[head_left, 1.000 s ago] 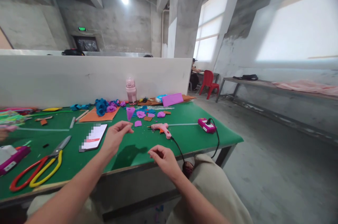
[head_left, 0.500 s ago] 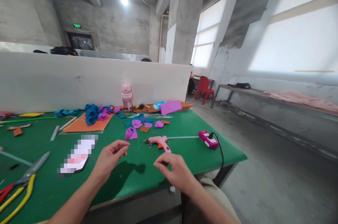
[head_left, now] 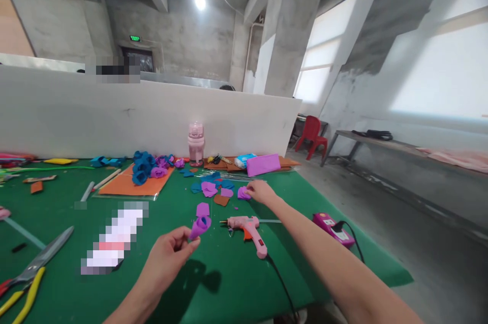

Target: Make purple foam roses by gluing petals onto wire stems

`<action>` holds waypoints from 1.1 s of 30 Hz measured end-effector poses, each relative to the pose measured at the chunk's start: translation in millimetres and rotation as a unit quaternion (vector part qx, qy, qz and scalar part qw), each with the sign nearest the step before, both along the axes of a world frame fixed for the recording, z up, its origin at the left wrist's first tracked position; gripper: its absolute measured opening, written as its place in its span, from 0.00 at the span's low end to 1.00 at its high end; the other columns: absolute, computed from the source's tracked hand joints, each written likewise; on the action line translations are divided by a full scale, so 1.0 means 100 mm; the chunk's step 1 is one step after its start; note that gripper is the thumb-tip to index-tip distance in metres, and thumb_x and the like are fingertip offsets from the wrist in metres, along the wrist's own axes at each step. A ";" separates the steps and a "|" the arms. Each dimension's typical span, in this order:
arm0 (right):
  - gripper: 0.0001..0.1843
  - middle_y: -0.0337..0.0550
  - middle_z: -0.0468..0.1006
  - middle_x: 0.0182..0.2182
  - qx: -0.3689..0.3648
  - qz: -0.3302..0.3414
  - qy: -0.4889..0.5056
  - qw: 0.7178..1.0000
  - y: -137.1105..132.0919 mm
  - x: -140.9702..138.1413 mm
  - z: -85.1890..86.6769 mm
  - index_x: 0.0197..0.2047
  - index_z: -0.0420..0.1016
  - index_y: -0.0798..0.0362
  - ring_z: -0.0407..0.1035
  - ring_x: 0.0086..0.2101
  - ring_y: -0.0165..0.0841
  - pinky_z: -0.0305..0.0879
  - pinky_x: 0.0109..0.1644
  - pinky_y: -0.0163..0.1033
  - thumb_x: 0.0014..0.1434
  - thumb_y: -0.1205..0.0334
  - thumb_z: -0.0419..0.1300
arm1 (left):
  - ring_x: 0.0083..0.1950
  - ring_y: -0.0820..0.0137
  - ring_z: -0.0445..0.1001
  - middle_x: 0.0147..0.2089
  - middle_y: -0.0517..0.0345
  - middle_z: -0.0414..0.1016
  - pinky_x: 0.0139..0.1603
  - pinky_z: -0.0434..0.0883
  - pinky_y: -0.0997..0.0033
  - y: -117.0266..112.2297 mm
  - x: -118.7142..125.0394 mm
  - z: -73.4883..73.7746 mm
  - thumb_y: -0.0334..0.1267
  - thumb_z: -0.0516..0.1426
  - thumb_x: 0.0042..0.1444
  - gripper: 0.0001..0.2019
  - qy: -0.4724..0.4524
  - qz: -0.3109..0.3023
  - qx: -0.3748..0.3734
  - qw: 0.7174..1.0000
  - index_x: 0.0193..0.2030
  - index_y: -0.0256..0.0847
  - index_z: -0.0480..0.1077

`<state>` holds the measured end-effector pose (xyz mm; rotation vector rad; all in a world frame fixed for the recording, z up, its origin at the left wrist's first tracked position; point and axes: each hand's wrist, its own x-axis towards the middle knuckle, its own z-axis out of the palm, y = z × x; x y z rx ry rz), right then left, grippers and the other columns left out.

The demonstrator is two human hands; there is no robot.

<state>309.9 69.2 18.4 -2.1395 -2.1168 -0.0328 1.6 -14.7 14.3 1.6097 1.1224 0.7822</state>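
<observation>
My left hand hovers over the near part of the green table and pinches a rolled purple felt cone. My right hand reaches out across the table, its fingers closed on a purple felt petal lying among several loose purple, blue and brown felt pieces. Between my two hands a pink glue gun lies on its side, its black cord running off the near edge. Another purple petal lies just beyond the cone.
A phone lies left of my left hand, with scissors near the left edge. Blue and purple felt flowers sit on an orange sheet. A pink bottle, a purple block and a pink power strip stand further off.
My right hand has reached forward from the near edge to the purple petal. My left hand now shows the purple cone in its fingers. The view has shifted.
</observation>
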 end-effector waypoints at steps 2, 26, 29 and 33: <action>0.18 0.50 0.79 0.35 -0.022 0.001 -0.024 0.999 0.08 -0.04 -0.09 0.35 0.77 0.56 0.72 0.36 0.38 0.61 0.36 0.34 0.49 0.49 0.60 | 0.22 0.77 0.48 0.19 0.68 0.50 0.23 0.47 0.75 -0.05 0.01 -0.01 0.49 0.56 0.47 0.14 -0.008 -0.021 -0.021 1.000 0.29 0.38 0.68; 0.18 0.52 0.76 0.43 -0.043 0.095 -0.118 0.987 -0.05 -0.43 0.07 0.45 0.73 0.54 0.70 0.43 0.40 0.62 0.41 0.37 0.60 0.55 0.48 | 0.20 0.78 0.53 0.19 0.67 0.58 0.20 0.49 0.78 0.06 -0.12 0.22 0.46 0.60 0.42 0.14 -0.077 0.103 -0.027 0.991 0.30 0.37 0.70; 0.16 0.49 0.76 0.42 -0.023 0.081 -0.098 0.992 0.04 -0.40 0.20 0.42 0.74 0.53 0.69 0.43 0.38 0.60 0.41 0.35 0.60 0.61 0.48 | 0.20 0.78 0.52 0.18 0.67 0.57 0.20 0.48 0.77 0.08 -0.12 0.18 0.47 0.59 0.43 0.14 -0.079 0.102 -0.033 0.991 0.30 0.37 0.70; 0.14 0.48 0.78 0.39 -0.011 0.045 -0.069 0.997 0.18 -0.29 0.24 0.39 0.76 0.55 0.70 0.40 0.36 0.60 0.39 0.33 0.58 0.64 0.49 | 0.20 0.78 0.53 0.17 0.67 0.58 0.19 0.49 0.77 0.06 -0.08 0.16 0.46 0.59 0.42 0.13 -0.075 0.106 -0.030 0.991 0.28 0.37 0.69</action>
